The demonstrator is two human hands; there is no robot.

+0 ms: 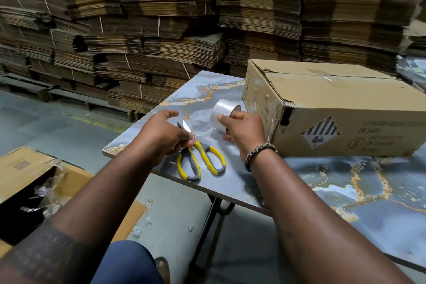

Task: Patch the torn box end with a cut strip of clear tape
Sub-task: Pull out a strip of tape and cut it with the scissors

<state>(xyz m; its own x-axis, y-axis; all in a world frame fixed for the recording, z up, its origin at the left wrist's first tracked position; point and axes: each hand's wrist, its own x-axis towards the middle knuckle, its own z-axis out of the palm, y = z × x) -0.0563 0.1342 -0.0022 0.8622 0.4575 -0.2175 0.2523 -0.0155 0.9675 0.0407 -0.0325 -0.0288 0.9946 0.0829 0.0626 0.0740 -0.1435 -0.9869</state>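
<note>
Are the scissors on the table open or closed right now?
Closed: the scissors lie flat on the table, blades together, handles side by side.

The cardboard box [345, 108] bears a striped hazard diamond [320, 133] marked "9", blurred print beginning "UN 34", and "UL 1642" on its torn end.

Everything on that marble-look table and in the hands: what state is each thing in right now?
Tape roll: gripped by the right hand, a clear strip pulled out to the left.
Left hand: pinching the strip's free end.
Scissors: lying flat on the table, untouched, blades nearly closed.
Cardboard box: on its side, corner torn open.
Open carton: on the floor, holding crumpled clear plastic.
</note>
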